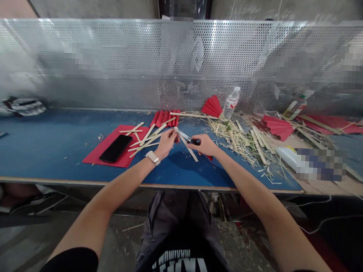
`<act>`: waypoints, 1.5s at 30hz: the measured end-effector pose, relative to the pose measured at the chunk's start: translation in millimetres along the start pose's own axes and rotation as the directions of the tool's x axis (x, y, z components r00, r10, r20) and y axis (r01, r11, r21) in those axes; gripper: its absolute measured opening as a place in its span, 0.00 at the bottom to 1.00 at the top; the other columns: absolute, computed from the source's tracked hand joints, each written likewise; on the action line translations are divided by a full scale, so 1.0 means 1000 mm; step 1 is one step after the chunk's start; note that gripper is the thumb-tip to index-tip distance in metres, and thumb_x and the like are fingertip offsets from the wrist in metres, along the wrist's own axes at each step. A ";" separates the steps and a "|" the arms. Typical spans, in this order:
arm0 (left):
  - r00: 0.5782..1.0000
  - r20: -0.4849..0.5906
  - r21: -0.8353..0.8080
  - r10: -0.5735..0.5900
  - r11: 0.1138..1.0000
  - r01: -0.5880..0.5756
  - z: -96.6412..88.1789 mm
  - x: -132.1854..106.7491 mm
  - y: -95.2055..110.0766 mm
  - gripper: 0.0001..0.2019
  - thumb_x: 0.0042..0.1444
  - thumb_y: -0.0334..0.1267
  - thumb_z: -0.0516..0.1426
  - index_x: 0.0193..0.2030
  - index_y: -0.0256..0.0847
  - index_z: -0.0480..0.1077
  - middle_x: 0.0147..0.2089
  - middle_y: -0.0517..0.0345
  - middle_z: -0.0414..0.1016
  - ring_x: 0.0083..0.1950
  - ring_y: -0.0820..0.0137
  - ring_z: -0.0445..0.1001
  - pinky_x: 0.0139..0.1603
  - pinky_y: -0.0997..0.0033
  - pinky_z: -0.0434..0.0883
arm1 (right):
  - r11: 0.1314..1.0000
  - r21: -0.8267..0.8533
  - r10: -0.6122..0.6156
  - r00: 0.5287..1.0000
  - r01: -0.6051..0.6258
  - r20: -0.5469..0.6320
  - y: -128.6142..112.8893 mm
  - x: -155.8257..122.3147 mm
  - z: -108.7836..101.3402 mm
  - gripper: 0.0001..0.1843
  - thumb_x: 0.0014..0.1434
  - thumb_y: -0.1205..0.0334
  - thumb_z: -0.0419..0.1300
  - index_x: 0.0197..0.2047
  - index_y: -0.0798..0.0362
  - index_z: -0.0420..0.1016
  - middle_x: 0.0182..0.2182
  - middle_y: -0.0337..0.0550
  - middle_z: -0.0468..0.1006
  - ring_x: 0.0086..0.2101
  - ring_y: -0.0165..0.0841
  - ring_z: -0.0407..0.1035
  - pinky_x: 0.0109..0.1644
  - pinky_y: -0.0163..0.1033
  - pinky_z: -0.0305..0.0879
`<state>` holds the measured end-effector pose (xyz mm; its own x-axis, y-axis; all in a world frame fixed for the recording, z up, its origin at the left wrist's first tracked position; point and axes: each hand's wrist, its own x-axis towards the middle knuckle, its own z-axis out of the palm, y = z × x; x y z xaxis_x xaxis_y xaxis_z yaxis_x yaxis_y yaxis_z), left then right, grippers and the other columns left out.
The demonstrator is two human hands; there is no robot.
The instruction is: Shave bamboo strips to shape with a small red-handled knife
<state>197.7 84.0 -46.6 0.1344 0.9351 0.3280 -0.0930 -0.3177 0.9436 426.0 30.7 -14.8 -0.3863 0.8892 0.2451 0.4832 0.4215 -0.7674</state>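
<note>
My left hand (167,141), with a white band at the wrist, pinches the upper end of a pale bamboo strip (193,153). The strip slants down to the right over the blue tabletop. My right hand (207,145) is closed around the black handle of a knife (184,135). Its blade points up-left, across the strip and close to my left fingertips; whether it touches the strip I cannot tell. Left of my hands, several loose bamboo strips (146,141) lie partly over a red sheet (90,157). A black phone (116,148) rests on that sheet.
Pleated red paper (166,117) lies near the perforated metal screen (118,67). A red paper fan (212,106) is beside a plastic bottle (231,103). Bamboo shavings (236,143) are heaped on the right. The table's front edge (172,186) is close to my body.
</note>
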 end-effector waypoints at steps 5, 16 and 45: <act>0.998 0.059 -0.084 -0.012 0.996 0.017 0.000 -0.001 0.001 0.15 0.66 0.49 0.69 0.40 0.39 0.77 0.31 0.58 0.76 0.30 0.70 0.76 0.34 0.69 0.73 | 0.999 0.049 0.002 1.000 -0.003 0.021 0.000 0.002 0.004 0.19 0.60 0.40 0.68 0.35 0.48 0.75 0.22 0.35 0.75 0.18 0.35 0.72 0.25 0.42 0.68; 0.951 0.309 0.130 -0.028 0.991 -0.013 0.006 -0.012 0.004 0.14 0.64 0.48 0.68 0.44 0.38 0.83 0.34 0.54 0.81 0.32 0.67 0.77 0.37 0.66 0.75 | 0.983 0.183 0.016 0.997 -0.002 -0.076 0.005 0.003 0.011 0.22 0.58 0.38 0.72 0.34 0.48 0.73 0.25 0.35 0.77 0.18 0.33 0.71 0.24 0.40 0.65; 0.975 0.172 -0.012 -0.141 0.989 0.145 0.006 -0.010 0.016 0.07 0.75 0.42 0.60 0.50 0.46 0.64 0.38 0.63 0.81 0.16 0.81 0.63 0.17 0.75 0.56 | 0.986 -0.168 -0.067 0.912 -0.002 -0.406 0.035 0.018 0.000 0.20 0.62 0.59 0.60 0.55 0.51 0.82 0.41 0.49 0.85 0.42 0.46 0.78 0.55 0.51 0.73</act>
<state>200.8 68.8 -34.5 0.3138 0.9293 0.1948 -0.0847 -0.1769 0.9806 436.0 61.7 -36.7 -0.0660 0.8543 0.5155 0.6086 0.4439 -0.6577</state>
